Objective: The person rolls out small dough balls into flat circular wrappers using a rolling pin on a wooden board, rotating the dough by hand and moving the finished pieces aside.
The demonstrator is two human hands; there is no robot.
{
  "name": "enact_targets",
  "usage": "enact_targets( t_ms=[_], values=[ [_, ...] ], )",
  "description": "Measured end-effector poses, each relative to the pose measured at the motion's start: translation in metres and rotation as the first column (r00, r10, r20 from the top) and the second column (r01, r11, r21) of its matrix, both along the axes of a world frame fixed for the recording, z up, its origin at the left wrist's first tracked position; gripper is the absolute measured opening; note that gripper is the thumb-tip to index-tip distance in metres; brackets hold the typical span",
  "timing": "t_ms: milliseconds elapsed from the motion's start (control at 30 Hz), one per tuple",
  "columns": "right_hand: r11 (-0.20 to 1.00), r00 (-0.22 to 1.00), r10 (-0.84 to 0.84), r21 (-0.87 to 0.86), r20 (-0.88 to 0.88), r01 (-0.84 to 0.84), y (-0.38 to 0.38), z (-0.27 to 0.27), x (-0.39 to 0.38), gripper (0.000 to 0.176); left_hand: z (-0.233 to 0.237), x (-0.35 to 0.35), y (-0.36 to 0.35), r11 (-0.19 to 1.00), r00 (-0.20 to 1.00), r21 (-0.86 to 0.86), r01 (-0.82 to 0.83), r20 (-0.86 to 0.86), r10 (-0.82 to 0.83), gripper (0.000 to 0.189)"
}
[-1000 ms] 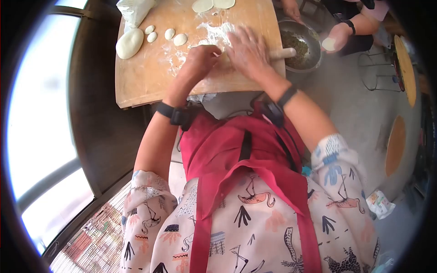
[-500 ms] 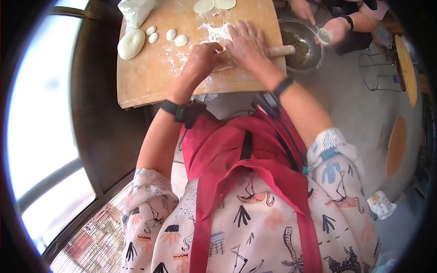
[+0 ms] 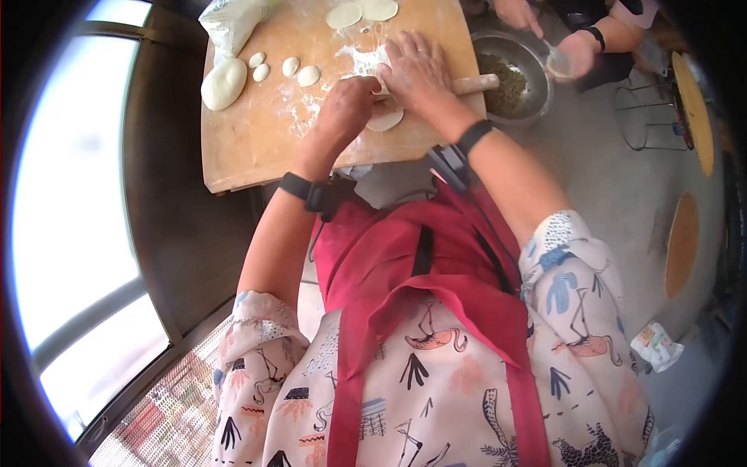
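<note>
A round of rolled dough (image 3: 386, 119) lies partly under my hands at the near side of the wooden board (image 3: 257, 159). My left hand (image 3: 348, 109) is closed at its left edge, fingers bent and pinching the dough. Over a wooden rolling pin (image 3: 476, 83) my right hand (image 3: 419, 78) lies flat, palm on the pin and fingers stretched forward. The pin's right end sticks out past the board; its left part is hidden beneath my hands. White flour (image 3: 362, 59) is scattered just beyond them.
Small dough pieces (image 3: 309, 75), a large dough lump (image 3: 224, 84) and a plastic bag (image 3: 233, 23) occupy the board's left. Flat dough rounds (image 3: 344, 15) lie at the back. Right of the board, another person's hand (image 3: 576, 54) holds a wrapper near a metal bowl of filling (image 3: 537, 97).
The rolling pin has moved forward from over the dough round, so more of the round shows. The other person's spoon has moved onto the wrapper in their hand.
</note>
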State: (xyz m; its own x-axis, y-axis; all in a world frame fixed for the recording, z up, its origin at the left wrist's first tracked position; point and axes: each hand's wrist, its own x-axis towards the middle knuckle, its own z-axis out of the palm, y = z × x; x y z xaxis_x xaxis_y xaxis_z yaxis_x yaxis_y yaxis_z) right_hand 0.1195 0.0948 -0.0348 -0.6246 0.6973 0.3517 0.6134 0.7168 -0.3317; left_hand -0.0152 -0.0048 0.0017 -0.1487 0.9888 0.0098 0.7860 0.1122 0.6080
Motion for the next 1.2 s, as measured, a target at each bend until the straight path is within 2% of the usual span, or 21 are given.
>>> enact_targets(
  t_ms=[67, 133, 200, 233, 333, 367, 400, 467, 500, 533, 633, 667, 733, 800, 833, 867, 900, 1033, 1133, 1167, 1200],
  values=[
    [0.999, 1.0, -0.015, 0.044, 0.021, 0.014, 0.004, -0.002, 0.003, 0.05, -0.006, 0.001, 0.009, 0.991, 0.964, 0.016, 0.13, -0.234, -0.123, 0.019],
    [0.997, 1.0, 0.027, -0.067, 0.003, -0.027, -0.025, 0.007, 0.027, 0.05, -0.003, 0.001, 0.007, 0.996, 0.977, -0.065, 0.059, -0.203, -0.072, 0.018],
    [0.995, 0.99, 0.069, -0.08, 0.121, -0.06, -0.06, 0.015, 0.059, 0.05, -0.003, -0.008, -0.007, 0.998, 0.997, -0.052, -0.031, 0.068, 0.035, 0.018],
    [0.993, 0.989, 0.098, -0.071, 0.11, -0.091, -0.072, 0.017, 0.073, 0.05, -0.004, -0.011, -0.013, 0.965, 0.904, -0.209, -0.161, 0.36, 0.229, 0.019],
    [0.99, 0.989, 0.13, -0.069, 0.075, -0.125, -0.059, 0.01, 0.064, 0.049, -0.011, -0.016, -0.018, 0.973, 0.864, -0.223, -0.058, 0.476, 0.161, 0.019],
    [0.996, 0.996, 0.077, -0.055, 0.047, -0.075, -0.042, 0.007, 0.045, 0.049, 0.006, -0.005, -0.014, 0.966, 0.949, -0.249, -0.065, 0.284, 0.137, 0.02],
    [0.999, 0.999, 0.028, -0.043, 0.016, -0.027, -0.027, 0.005, 0.028, 0.049, 0.007, 0.002, -0.008, 0.995, 1.0, -0.102, -0.008, 0.002, 0.008, 0.022],
    [1.0, 1.0, 0.007, 0.001, 0.019, -0.007, 0.0, -0.003, 0.003, 0.05, -0.001, 0.007, 0.005, 0.999, 0.999, 0.006, 0.047, -0.011, -0.046, 0.022],
    [0.999, 0.999, -0.013, 0.046, 0.032, 0.012, 0.007, 0.005, -0.002, 0.05, -0.001, 0.008, 0.011, 0.988, 0.982, 0.113, 0.104, -0.166, -0.085, 0.019],
    [0.999, 0.999, -0.012, 0.053, 0.036, 0.01, 0.004, 0.007, 0.002, 0.05, -0.004, 0.006, 0.013, 0.988, 0.983, 0.119, 0.102, -0.163, -0.082, 0.019],
    [0.995, 0.995, 0.038, -0.095, 0.096, -0.028, -0.037, 0.014, 0.037, 0.052, -0.01, -0.007, 0.004, 1.0, 1.0, 0.016, -0.001, 0.0, 0.001, 0.013],
    [0.994, 0.994, 0.041, -0.102, 0.101, -0.031, -0.054, 0.016, 0.053, 0.052, -0.012, -0.009, -0.003, 0.995, 0.982, -0.004, -0.097, 0.163, 0.097, 0.013],
    [0.991, 0.986, 0.112, -0.093, 0.126, -0.101, -0.077, 0.017, 0.077, 0.052, -0.013, -0.017, -0.017, 0.955, 0.787, -0.214, -0.204, 0.545, 0.29, 0.015],
    [0.991, 0.989, 0.113, -0.078, 0.09, -0.106, -0.063, 0.009, 0.067, 0.051, -0.007, -0.017, -0.019, 0.959, 0.773, -0.25, -0.13, 0.58, 0.256, 0.019],
    [0.997, 0.995, 0.059, -0.047, 0.076, -0.056, -0.047, 0.005, 0.049, 0.051, 0.011, -0.007, -0.015, 0.969, 0.925, -0.229, -0.099, 0.337, 0.174, 0.02],
    [1.0, 0.998, 0.012, -0.016, 0.057, -0.011, -0.032, 0.002, 0.033, 0.051, 0.022, 0.0, -0.013, 0.974, 0.995, -0.216, -0.069, 0.062, 0.084, 0.021],
    [1.0, 0.999, 0.015, -0.011, 0.047, -0.014, -0.017, 0.0, 0.018, 0.051, -0.001, -0.004, -0.007, 0.999, 1.0, -0.029, -0.016, -0.017, 0.016, 0.024],
    [1.0, 0.999, -0.003, 0.023, 0.051, 0.002, -0.006, 0.004, 0.011, 0.05, -0.007, -0.004, 0.009, 0.993, 0.969, 0.032, 0.117, -0.223, -0.107, 0.023],
    [0.998, 0.996, 0.057, -0.02, 0.066, -0.055, -0.059, 0.013, 0.056, 0.049, -0.003, -0.012, -0.005, 0.998, 0.996, -0.045, 0.034, -0.085, -0.038, 0.019],
    [0.996, 0.99, 0.083, -0.042, 0.112, -0.078, -0.07, 0.014, 0.067, 0.048, -0.002, -0.013, -0.013, 0.982, 0.97, -0.153, -0.114, 0.195, 0.143, 0.018],
    [0.996, 0.99, 0.081, -0.049, 0.115, -0.076, -0.07, 0.013, 0.068, 0.048, -0.003, -0.016, -0.018, 0.93, 0.838, -0.297, -0.218, 0.431, 0.334, 0.018]
  ],
)
